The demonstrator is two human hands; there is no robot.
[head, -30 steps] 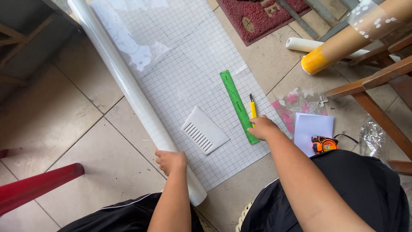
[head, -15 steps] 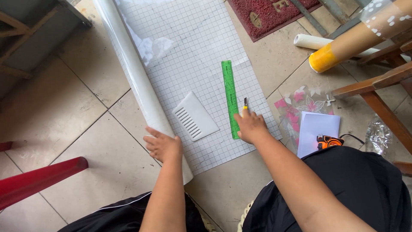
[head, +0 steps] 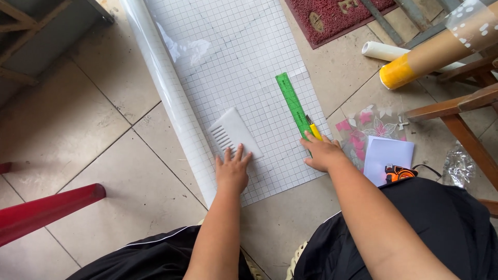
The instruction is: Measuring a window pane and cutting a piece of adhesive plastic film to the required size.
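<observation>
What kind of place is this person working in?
Probably a home or a small workshop, with the work done on a tiled floor. A red doormat, wooden furniture legs and rolls of film lie around the gridded sheet.

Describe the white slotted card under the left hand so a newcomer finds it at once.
Start at the gridded sheet unrolled on the tiled floor. Near its lower end, the left hand rests its fingertips on a white slotted card. It is the only plain white piece on the grid, left of the green ruler.
</observation>
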